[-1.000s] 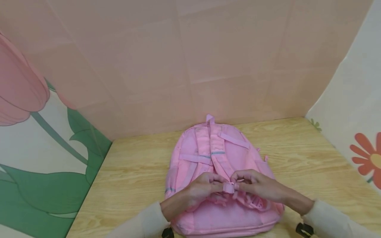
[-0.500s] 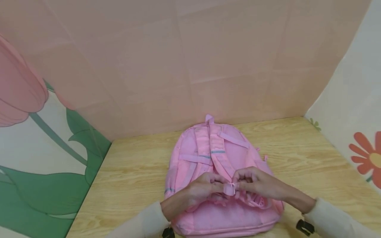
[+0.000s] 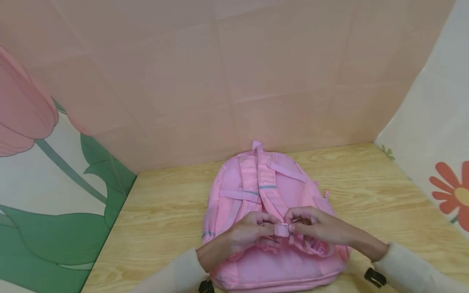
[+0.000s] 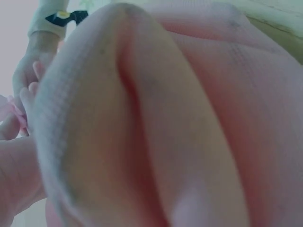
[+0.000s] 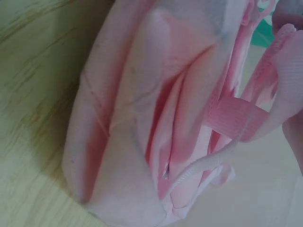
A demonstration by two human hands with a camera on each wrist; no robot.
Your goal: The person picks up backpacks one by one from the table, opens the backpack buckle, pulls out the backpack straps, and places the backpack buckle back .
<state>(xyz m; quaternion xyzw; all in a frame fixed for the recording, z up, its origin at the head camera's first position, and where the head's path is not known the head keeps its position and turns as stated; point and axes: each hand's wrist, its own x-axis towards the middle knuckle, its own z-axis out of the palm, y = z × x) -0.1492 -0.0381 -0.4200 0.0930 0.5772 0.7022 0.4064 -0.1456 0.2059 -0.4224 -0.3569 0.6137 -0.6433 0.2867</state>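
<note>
A pink backpack (image 3: 286,268) lies with its shoulder straps (image 3: 267,175) upward. Over its lower half my two hands come close together at a pink webbing strap with a small light-coloured fitting (image 3: 281,230). My left hand (image 3: 249,232) pinches the strap on the left of this piece. From the other side my right hand (image 3: 315,224) pinches it between thumb and fingers. Fingertips hide part of the webbing, so the kind of fitting cannot be told. In the left wrist view, backpack fabric (image 4: 142,118) fills most of the picture, with my left hand (image 4: 19,175) at the edge.
The backpack rests on a wood-grain table (image 3: 165,215). Behind stands a pinkish-beige wall (image 3: 176,89); flower-painted panels (image 3: 66,240) flank it. A pink buckle (image 3: 318,246) lies by my right hand. Loose webbing (image 5: 239,118) hangs beside the bag in the right wrist view.
Both hands stay at the same spot on the strap. My right fingers shift slightly, and the small fitting turns and rises a little. The backpack has not moved.
</note>
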